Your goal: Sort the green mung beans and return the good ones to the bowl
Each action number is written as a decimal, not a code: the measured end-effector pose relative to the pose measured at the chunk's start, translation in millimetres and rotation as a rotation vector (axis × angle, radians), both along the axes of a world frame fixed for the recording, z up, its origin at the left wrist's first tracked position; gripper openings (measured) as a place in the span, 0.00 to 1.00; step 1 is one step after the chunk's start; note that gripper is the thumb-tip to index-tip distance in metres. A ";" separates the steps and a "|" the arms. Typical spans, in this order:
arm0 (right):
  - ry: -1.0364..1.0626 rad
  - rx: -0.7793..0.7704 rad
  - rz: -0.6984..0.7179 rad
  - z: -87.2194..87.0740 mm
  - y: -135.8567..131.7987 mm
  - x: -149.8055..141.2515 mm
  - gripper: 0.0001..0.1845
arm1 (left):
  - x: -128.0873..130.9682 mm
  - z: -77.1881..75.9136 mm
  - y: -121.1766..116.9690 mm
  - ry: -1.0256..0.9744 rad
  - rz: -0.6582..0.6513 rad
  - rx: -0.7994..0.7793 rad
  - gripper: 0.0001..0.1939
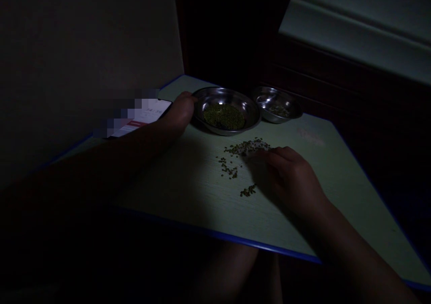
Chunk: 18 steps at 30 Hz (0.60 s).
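Note:
In dim light, my left hand [178, 113] grips the left rim of a steel bowl [249, 115] that holds a heap of small green beans [224, 116]. My right hand [289, 174] rests on the pale tabletop [188, 182] with its fingers curled down onto a loose scatter of green beans [244, 149]. Smaller clusters of beans [229, 169] lie just left of and below that hand. A second, smaller steel bowl [294, 111] with a few beans stands to the right of the first.
A lit phone [148, 115] lies at the table's back left, behind my left forearm. The table has a blue edge [215, 234] close to my body. A wall rises at the left, and dark furniture stands behind the bowls.

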State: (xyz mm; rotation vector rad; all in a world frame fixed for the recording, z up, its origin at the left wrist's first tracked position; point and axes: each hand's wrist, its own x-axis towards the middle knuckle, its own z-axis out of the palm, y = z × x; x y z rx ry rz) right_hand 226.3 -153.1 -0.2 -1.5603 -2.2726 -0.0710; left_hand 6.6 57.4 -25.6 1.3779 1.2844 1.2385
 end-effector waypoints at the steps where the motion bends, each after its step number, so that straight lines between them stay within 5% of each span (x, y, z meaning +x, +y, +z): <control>1: -0.001 0.002 0.006 0.2 0.0 -0.1 0.23 | 0.1 0.3 -0.5 0.003 0.010 0.001 0.02; 18: -0.013 0.062 0.096 0.7 -3.1 -5.3 0.21 | -0.5 1.7 -2.7 0.043 0.017 0.005 0.04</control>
